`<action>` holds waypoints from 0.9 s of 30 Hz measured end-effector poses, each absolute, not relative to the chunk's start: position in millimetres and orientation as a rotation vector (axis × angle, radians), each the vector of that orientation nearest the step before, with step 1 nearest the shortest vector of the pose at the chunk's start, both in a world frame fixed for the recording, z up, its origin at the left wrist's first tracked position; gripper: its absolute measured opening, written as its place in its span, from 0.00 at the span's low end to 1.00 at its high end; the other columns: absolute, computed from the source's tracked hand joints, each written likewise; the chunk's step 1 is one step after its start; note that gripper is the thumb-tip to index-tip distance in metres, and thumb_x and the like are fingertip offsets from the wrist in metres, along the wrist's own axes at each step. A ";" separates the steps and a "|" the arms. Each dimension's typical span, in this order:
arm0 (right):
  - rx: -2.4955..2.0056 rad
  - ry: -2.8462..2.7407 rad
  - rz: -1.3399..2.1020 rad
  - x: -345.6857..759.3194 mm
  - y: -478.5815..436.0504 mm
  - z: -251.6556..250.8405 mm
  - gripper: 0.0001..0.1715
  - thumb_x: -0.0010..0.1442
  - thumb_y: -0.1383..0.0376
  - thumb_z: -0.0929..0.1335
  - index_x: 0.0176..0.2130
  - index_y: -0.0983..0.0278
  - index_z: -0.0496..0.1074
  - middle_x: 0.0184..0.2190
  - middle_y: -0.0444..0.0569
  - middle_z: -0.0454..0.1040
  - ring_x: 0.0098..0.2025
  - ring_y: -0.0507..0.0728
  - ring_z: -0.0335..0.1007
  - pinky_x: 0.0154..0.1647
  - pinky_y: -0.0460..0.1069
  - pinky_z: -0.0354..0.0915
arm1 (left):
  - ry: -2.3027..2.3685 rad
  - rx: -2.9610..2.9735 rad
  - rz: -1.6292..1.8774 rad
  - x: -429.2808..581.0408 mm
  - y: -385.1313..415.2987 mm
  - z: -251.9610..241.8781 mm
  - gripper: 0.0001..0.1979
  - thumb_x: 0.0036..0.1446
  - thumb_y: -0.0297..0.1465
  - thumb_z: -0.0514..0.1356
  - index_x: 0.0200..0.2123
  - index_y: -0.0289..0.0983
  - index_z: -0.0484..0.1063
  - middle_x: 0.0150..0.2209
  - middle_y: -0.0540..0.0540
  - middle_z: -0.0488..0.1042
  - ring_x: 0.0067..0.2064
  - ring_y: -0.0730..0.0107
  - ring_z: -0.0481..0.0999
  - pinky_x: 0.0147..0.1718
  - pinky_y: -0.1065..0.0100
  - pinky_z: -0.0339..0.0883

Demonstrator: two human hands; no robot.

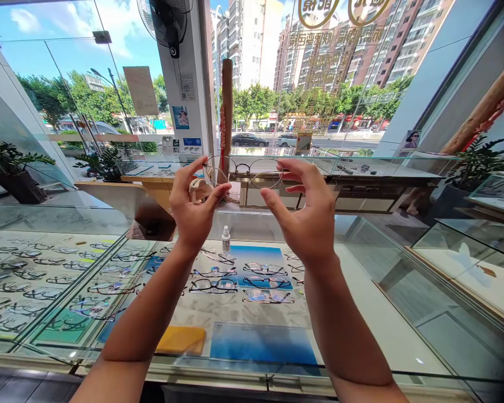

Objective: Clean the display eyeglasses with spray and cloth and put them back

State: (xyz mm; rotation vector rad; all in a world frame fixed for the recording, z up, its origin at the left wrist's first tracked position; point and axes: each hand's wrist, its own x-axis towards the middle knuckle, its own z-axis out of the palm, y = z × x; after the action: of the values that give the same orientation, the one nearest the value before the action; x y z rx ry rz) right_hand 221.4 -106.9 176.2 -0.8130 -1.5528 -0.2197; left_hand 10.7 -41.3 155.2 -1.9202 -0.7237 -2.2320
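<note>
A pair of eyeglasses (243, 165) with round lenses and a thin dark frame is held up level in front of me, above the glass counter. My left hand (191, 210) grips its left end, with the index finger at the top outer rim and the thumb near the lens's lower edge. At the other end my right hand (306, 210) has its fingertips on the right side of the frame, thumb below the right lens. A pale crumpled item (200, 191), perhaps a cloth, shows by my left palm; whether that hand grips it I cannot tell.
Beneath my arms, the glass counter (365, 285) shows rows of eyeglasses (265, 281). A small white bottle (225, 239) stands behind them. Toward the front are a yellow case (182, 340) and a blue sheet (262, 342). Another glass case (479, 252) stands on the right.
</note>
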 end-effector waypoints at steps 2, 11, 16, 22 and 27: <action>-0.811 -1.558 -0.268 219.5 -106.2 175.8 0.24 0.68 0.60 0.73 0.62 0.53 0.74 0.58 0.52 0.80 0.56 0.66 0.79 0.53 0.62 0.79 | -0.706 -1.925 -2.249 11.9 -37.4 151.7 0.31 0.61 0.44 0.75 0.64 0.46 0.76 0.61 0.42 0.79 0.63 0.53 0.78 0.64 0.53 0.73; -0.791 -1.545 -0.363 210.5 -109.7 174.3 0.25 0.69 0.64 0.71 0.64 0.52 0.73 0.59 0.52 0.78 0.62 0.68 0.75 0.63 0.67 0.75 | -0.743 -2.043 -2.328 18.7 -33.6 146.5 0.30 0.65 0.43 0.72 0.68 0.51 0.73 0.65 0.43 0.79 0.64 0.53 0.80 0.65 0.53 0.76; -0.799 -1.528 -0.298 209.7 -109.9 174.2 0.26 0.69 0.63 0.71 0.65 0.52 0.74 0.60 0.52 0.79 0.62 0.68 0.75 0.61 0.67 0.76 | -0.755 -1.984 -2.333 20.4 -32.7 145.0 0.31 0.65 0.47 0.71 0.68 0.50 0.72 0.66 0.42 0.78 0.67 0.52 0.77 0.66 0.52 0.73; -0.749 -1.500 0.051 217.9 -99.8 172.4 0.21 0.74 0.57 0.68 0.63 0.51 0.78 0.61 0.50 0.82 0.59 0.64 0.81 0.57 0.62 0.79 | -0.715 -1.741 -2.210 21.7 -43.3 145.6 0.32 0.65 0.45 0.72 0.68 0.46 0.71 0.64 0.41 0.77 0.64 0.53 0.77 0.61 0.54 0.74; -0.698 -1.409 0.241 220.4 -95.5 175.1 0.18 0.74 0.56 0.69 0.58 0.53 0.83 0.58 0.49 0.85 0.59 0.63 0.82 0.61 0.63 0.78 | -0.705 -1.692 -2.104 23.2 -53.6 149.2 0.30 0.65 0.44 0.71 0.67 0.45 0.72 0.61 0.41 0.78 0.61 0.54 0.77 0.58 0.55 0.75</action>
State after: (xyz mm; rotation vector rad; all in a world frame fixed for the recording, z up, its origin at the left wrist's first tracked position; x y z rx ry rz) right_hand 220.4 -95.5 175.1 -0.6976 -1.4089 0.2412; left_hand 23.2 -53.6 149.2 -1.6922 -0.7051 -2.1041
